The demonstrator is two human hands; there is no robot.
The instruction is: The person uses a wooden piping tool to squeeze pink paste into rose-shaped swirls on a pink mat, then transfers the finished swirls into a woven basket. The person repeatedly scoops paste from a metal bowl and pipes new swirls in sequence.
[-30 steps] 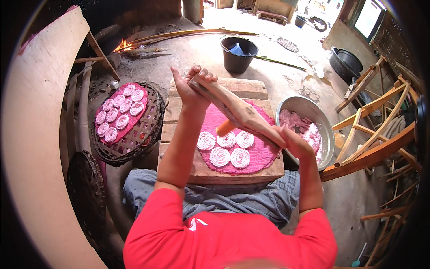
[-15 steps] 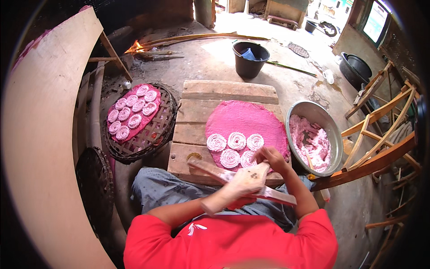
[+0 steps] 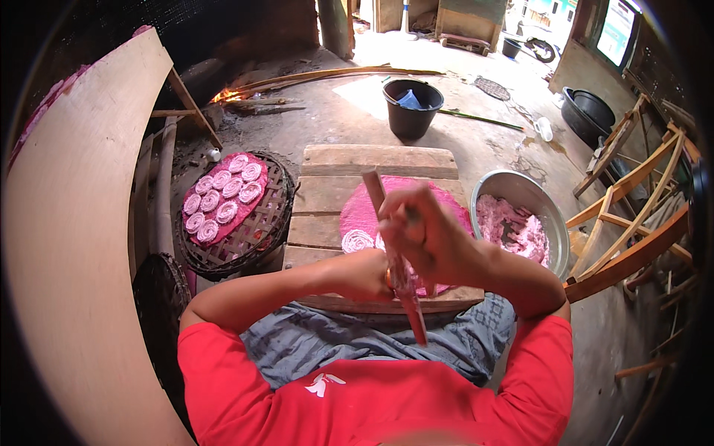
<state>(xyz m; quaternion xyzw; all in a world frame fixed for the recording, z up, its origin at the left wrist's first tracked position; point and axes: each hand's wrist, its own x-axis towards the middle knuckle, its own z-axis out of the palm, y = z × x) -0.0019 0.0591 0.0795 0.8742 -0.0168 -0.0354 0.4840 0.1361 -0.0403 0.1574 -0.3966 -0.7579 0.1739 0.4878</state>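
My left hand [image 3: 366, 275] is wrapped round a narrow wooden press [image 3: 407, 290] smeared with pink, held tilted above the low plank table [image 3: 321, 199]. My right hand [image 3: 422, 229] is raised against the upper part of the press, its fingers curled and partly blurred; what is in them cannot be made out. Below lies a round pink sheet [image 3: 358, 202] bearing pale pink dough swirls [image 3: 358, 241], most of them hidden by my hands. To the right stands a grey metal bowl [image 3: 559, 223] with lumpy pink dough [image 3: 492, 211] inside.
On the left, a woven basket [image 3: 277, 215] carries another pink sheet with several swirls [image 3: 232, 185]. A large pale board [image 3: 89, 223] leans beside it. A black bucket [image 3: 413, 119] stands beyond the table, and a fire [image 3: 227, 95] burns at the far left. Wooden frames [image 3: 625, 215] line the right.
The press has swung from lying across my lap to a steep tilt over the table. My right hand has risen and moved left to it; my left arm has moved forward.
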